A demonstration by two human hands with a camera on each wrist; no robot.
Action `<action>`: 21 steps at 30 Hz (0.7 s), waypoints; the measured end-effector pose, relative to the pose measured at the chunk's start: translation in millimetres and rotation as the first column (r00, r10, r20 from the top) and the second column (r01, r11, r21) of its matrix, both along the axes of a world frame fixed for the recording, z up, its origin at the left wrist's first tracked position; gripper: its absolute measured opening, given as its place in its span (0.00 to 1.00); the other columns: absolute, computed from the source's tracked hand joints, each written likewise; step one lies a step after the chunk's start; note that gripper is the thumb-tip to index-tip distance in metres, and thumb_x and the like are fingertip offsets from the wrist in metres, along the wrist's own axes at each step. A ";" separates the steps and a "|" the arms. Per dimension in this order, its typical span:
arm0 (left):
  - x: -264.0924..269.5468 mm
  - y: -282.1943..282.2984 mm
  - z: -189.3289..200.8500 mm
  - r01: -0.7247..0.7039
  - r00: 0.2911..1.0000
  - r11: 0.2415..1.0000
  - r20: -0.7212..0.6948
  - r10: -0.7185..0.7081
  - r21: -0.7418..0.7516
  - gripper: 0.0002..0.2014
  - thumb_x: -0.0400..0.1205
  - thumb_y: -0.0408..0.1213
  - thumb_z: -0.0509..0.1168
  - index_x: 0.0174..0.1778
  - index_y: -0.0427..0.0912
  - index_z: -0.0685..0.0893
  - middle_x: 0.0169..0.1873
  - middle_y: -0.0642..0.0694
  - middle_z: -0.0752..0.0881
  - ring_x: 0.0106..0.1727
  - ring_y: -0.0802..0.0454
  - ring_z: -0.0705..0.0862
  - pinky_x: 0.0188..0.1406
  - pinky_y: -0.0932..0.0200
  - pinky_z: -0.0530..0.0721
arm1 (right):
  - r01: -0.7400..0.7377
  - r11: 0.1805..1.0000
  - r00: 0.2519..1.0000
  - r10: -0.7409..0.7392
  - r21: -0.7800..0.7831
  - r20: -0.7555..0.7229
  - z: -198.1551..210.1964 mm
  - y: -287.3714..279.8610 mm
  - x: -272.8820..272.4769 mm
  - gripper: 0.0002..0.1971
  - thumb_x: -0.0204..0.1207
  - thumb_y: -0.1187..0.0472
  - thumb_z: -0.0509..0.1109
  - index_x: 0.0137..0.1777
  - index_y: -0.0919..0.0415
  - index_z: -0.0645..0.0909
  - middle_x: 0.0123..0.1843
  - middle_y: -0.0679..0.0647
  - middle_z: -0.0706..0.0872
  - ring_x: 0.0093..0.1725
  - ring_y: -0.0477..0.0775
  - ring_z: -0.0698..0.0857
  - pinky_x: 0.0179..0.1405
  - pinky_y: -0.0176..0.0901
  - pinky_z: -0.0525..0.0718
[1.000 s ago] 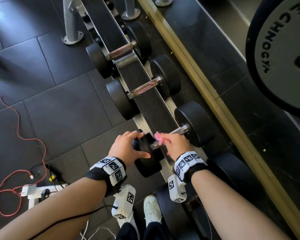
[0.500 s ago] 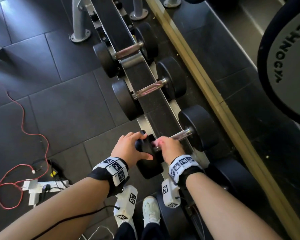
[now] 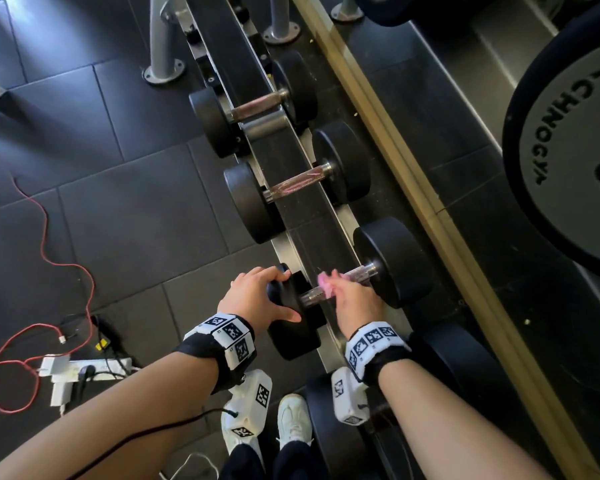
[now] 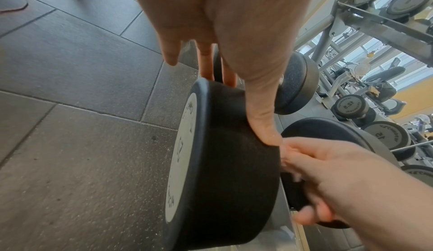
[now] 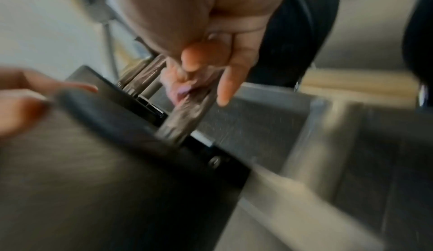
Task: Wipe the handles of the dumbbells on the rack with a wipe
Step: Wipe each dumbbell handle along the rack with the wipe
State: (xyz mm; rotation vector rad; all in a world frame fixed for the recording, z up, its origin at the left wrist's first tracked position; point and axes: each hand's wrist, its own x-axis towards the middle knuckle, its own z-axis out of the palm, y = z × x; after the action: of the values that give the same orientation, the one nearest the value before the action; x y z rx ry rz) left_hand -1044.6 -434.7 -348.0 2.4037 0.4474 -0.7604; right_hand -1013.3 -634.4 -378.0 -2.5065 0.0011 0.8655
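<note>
A black dumbbell (image 3: 392, 261) lies across the rack (image 3: 305, 237) in the head view, its metal handle (image 3: 364, 271) bare toward the far weight. My left hand (image 3: 274, 296) grips the near weight head (image 3: 291, 334), fingers over its top and thumb along its side; the left wrist view shows the thumb (image 4: 262, 118) on that black head (image 4: 222, 181). My right hand (image 3: 347, 292) holds a pink wipe (image 3: 326, 282) wrapped round the handle near its middle. The blurred right wrist view shows the wipe (image 5: 180, 90) pinched against the handle (image 5: 185, 118).
Two more dumbbells (image 3: 298, 183) (image 3: 257, 109) sit further along the rack, and a larger one (image 3: 465, 368) lies nearer. A big weight plate (image 3: 568, 150) hangs at the right beyond a wooden ledge (image 3: 413, 188). A red cable (image 3: 49, 254) and a power strip (image 3: 84, 370) lie on the floor at left.
My right hand has slid the wipe along the handle away from the near weight head, baring a short stretch of metal there. My left hand has kept its hold.
</note>
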 end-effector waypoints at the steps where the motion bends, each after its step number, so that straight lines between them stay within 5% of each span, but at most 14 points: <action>1: 0.7 -0.4 0.9 -0.002 1.000 1.000 -0.004 0.002 0.002 0.41 0.60 0.58 0.83 0.70 0.64 0.78 0.61 0.58 0.79 0.68 0.49 0.74 0.68 0.44 0.78 | -0.009 0.998 1.000 0.010 0.057 -0.017 -2.3 6.0 -2.7 0.16 0.86 0.43 0.55 0.57 0.43 0.84 0.69 0.47 0.86 0.65 0.59 0.86 0.65 0.47 0.83; 4: 3.8 -1.8 4.8 0.002 1.000 1.000 -0.007 -0.002 0.005 0.41 0.59 0.56 0.84 0.70 0.63 0.79 0.62 0.56 0.80 0.69 0.48 0.75 0.72 0.42 0.75 | -0.104 0.982 0.990 0.117 0.156 -0.079 -0.6 16.1 1.3 0.11 0.84 0.52 0.65 0.43 0.44 0.87 0.58 0.41 0.90 0.54 0.57 0.90 0.48 0.41 0.85; 6: 4.8 -2.5 6.5 0.000 1.000 1.000 -0.015 0.000 0.007 0.41 0.59 0.56 0.84 0.70 0.62 0.79 0.62 0.56 0.81 0.68 0.48 0.76 0.72 0.42 0.75 | 0.002 0.984 0.993 0.019 0.177 -0.118 4.1 11.0 16.1 0.15 0.84 0.45 0.63 0.38 0.43 0.86 0.53 0.44 0.89 0.38 0.55 0.91 0.32 0.38 0.85; 9: 5.4 -2.8 8.6 -0.006 1.000 1.000 -0.021 0.006 0.004 0.40 0.60 0.54 0.85 0.69 0.61 0.79 0.62 0.55 0.81 0.68 0.48 0.76 0.70 0.44 0.76 | 0.127 0.992 0.992 -0.127 0.015 -0.005 10.6 -6.0 31.4 0.19 0.85 0.38 0.58 0.51 0.46 0.88 0.57 0.53 0.87 0.45 0.58 0.91 0.46 0.50 0.91; 11: 6.7 -3.3 10.4 -0.007 0.999 1.000 -0.032 0.008 0.006 0.40 0.60 0.54 0.85 0.69 0.61 0.80 0.62 0.55 0.81 0.68 0.48 0.76 0.70 0.44 0.77 | -0.091 0.989 0.996 0.092 -0.115 0.007 9.9 -12.8 24.0 0.15 0.88 0.53 0.58 0.68 0.44 0.81 0.70 0.55 0.83 0.61 0.62 0.87 0.61 0.55 0.86; 13: 8.8 -4.2 12.2 -0.005 0.999 1.000 -0.043 0.005 0.016 0.40 0.59 0.53 0.85 0.68 0.61 0.80 0.62 0.55 0.82 0.68 0.48 0.77 0.68 0.45 0.78 | -0.182 0.973 0.983 0.182 -0.138 -0.018 6.2 -12.4 13.6 0.22 0.86 0.63 0.56 0.76 0.42 0.74 0.76 0.53 0.79 0.70 0.61 0.82 0.67 0.54 0.83; 15: 11.0 -4.4 13.8 -0.005 0.999 1.000 -0.051 0.006 0.022 0.39 0.58 0.53 0.86 0.67 0.60 0.81 0.62 0.55 0.82 0.67 0.48 0.78 0.67 0.45 0.80 | -0.153 0.985 0.988 0.155 -0.080 0.016 3.6 -6.8 11.9 0.19 0.85 0.62 0.58 0.71 0.46 0.81 0.74 0.52 0.82 0.69 0.61 0.83 0.66 0.51 0.82; 18: 11.4 -5.0 14.6 -0.008 0.998 0.999 -0.057 0.010 0.032 0.40 0.58 0.53 0.86 0.67 0.60 0.81 0.63 0.55 0.83 0.67 0.47 0.78 0.66 0.46 0.81 | -0.083 0.992 0.995 0.089 0.095 -0.054 6.4 8.8 6.5 0.12 0.85 0.56 0.62 0.46 0.51 0.87 0.69 0.46 0.86 0.64 0.57 0.86 0.64 0.45 0.82; 21: 9.6 -6.0 15.0 -0.024 0.998 0.999 -0.053 0.026 0.029 0.41 0.58 0.53 0.85 0.69 0.62 0.80 0.63 0.54 0.84 0.66 0.47 0.79 0.64 0.46 0.82 | -0.081 0.983 0.985 0.103 0.165 -0.136 9.3 18.4 3.6 0.11 0.84 0.58 0.64 0.45 0.50 0.88 0.59 0.47 0.90 0.53 0.57 0.88 0.55 0.53 0.88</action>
State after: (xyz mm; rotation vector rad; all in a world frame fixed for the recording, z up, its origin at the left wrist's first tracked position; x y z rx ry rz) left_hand -1035.1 -440.7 -333.0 2.4041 0.5119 -0.8139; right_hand -1009.7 -616.0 -368.7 -2.3068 -0.1322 1.0409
